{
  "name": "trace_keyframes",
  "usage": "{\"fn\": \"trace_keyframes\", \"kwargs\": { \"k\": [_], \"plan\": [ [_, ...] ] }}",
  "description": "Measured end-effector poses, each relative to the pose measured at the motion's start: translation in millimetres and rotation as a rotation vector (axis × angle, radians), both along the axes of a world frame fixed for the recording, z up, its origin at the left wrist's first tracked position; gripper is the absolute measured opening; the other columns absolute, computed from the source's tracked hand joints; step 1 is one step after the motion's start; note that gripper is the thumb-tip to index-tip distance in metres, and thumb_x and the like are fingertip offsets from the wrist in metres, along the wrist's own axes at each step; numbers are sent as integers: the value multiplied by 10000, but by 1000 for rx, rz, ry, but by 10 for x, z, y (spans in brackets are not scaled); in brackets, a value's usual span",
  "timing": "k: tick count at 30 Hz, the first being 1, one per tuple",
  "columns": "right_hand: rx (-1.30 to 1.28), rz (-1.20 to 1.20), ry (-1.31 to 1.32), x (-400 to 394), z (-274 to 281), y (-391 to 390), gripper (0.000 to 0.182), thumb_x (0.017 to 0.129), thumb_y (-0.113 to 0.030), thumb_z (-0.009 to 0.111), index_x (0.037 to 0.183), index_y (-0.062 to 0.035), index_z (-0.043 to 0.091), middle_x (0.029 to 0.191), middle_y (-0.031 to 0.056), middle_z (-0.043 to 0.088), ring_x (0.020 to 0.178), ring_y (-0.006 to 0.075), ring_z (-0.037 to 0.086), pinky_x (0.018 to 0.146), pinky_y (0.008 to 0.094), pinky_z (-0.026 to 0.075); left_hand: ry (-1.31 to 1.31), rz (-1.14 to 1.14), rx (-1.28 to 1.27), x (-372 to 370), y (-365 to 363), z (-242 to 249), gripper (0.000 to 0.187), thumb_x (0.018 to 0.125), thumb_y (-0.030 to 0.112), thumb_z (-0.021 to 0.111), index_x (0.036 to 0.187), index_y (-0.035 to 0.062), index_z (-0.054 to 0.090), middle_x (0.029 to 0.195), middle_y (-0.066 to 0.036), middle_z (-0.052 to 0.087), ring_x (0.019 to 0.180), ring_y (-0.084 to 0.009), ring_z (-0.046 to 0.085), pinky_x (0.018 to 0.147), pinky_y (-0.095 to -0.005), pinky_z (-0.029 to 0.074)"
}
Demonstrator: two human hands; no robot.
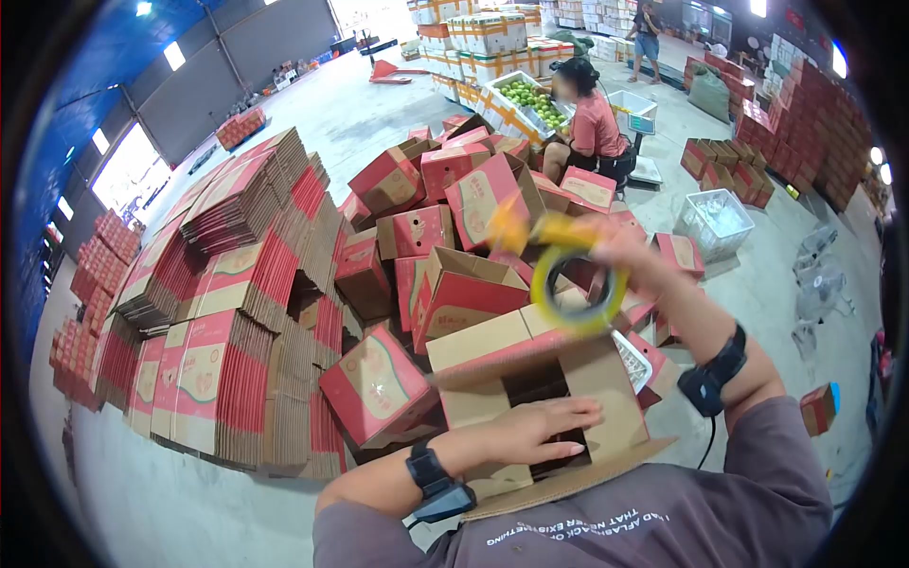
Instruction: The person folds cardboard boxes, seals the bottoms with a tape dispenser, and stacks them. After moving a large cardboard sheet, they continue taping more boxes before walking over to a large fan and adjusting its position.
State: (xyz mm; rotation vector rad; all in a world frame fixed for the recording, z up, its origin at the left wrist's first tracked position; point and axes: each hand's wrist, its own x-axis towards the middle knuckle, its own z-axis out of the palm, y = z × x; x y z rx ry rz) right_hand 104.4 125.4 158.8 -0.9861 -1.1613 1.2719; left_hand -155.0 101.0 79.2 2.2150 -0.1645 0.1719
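Observation:
In front of my body is an open cardboard box [606, 388], with some flaps folded inward and a dark gap between them. My left hand [535, 428] lies over that gap and the flaps, its fingers stretched out and holding nothing. Raised above the box's far side, my right hand [630, 254] is closed on a tape dispenser [561, 230]. The dispenser carries a large yellow roll of tape and has an orange head; motion blurs it. The long outer flaps stand out towards my chest and away from me.
Stacks of flattened red cartons [222, 379] stand at the left. Formed red boxes [473, 204] are piled ahead. Beyond them a person [597, 128] sits by a crate of green fruit [530, 99]. A white bin [715, 225] stands at the right.

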Motion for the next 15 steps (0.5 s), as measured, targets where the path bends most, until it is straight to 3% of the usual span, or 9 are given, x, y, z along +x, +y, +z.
{"fn": "trace_keyframes", "kwargs": {
  "k": [2, 3, 5, 7, 9, 11, 12, 14, 15],
  "plan": [
    [-252, 260, 27, -194, -262, -151, 512, 795, -186, 666, 1249, -9, 510, 956, 9, 601, 781, 34, 559, 690, 174, 474, 348, -101, -530, -270, -49, 212, 496, 964, 303, 486, 1361, 14, 414, 1426, -131, 388, 1321, -248, 363, 1073, -362, 311],
    [-230, 198, 86, -230, -328, -228, 522, 813, -173, 643, 1278, 1, 482, 984, 9, 601, 798, 31, 556, 693, 178, 478, 404, -200, -665, -506, -68, 255, 536, 979, 350, 440, 1366, -19, 395, 1437, -135, 378, 1339, -235, 333, 1091, -363, 273],
    [-94, 126, 57, -66, -455, -366, 594, 811, -176, 653, 1329, -15, 412, 1157, 34, 548, 983, 78, 536, 849, 237, 459, 163, -151, -766, -1041, -242, 374, 595, 986, 419, 368, 1353, -48, 405, 1417, -212, 381, 1336, -319, 334, 1098, -405, 237],
    [61, 87, -76, 9, -562, -494, 627, 801, -178, 672, 1345, -51, 388, 1256, 55, 486, 1124, 121, 482, 974, 290, 391, 25, 57, -758, -1535, -490, -25, 477, 1000, 313, 359, 1346, -6, 434, 1426, -200, 371, 1334, -307, 341, 1083, -404, 267],
    [115, 94, -176, -54, -513, -610, 654, 792, -192, 689, 1353, -74, 373, 1293, 66, 453, 1202, 140, 431, 1033, 312, 333, -33, 902, -573, -1348, -1117, 92, 508, 972, 435, 411, 1187, 6, 579, 1282, -183, 515, 1175, -278, 506, 1009, -391, 363],
    [121, 105, -114, -76, -504, -640, 676, 792, -200, 684, 1361, -53, 349, 1269, 73, 466, 1190, 140, 439, 1025, 308, 340, -417, 1083, -271, -1040, -1028, -149, 421, 971, 319, 462, 1202, -20, 555, 1250, -174, 536, 1140, -266, 525, 957, -354, 417],
    [118, 91, -98, -26, -557, -596, 673, 794, -195, 677, 1361, -49, 345, 1261, 73, 470, 1182, 139, 441, 1020, 307, 344, -257, 1139, 123, -1055, -804, -288, 422, 986, 243, 355, 1296, -18, 474, 1402, -227, 391, 1311, -308, 376, 1016, -399, 360],
    [153, 48, -94, 72, -610, -541, 657, 798, -190, 665, 1355, -44, 348, 1237, 68, 477, 1158, 135, 450, 1004, 302, 354, -191, 1190, 347, -851, -381, -155, 438, 990, 231, 296, 1322, -28, 419, 1347, -217, 450, 1255, -306, 442, 975, -366, 398],
    [104, 47, 7, 115, -619, -529, 635, 797, -186, 663, 1339, -42, 366, 1223, 65, 482, 1150, 136, 453, 1002, 300, 353, -371, 1126, -529, -667, -218, -11, 470, 1007, 253, 279, 1373, -31, 356, 1360, -193, 442, 1258, -291, 442, 1018, -370, 366]
  ]
}}
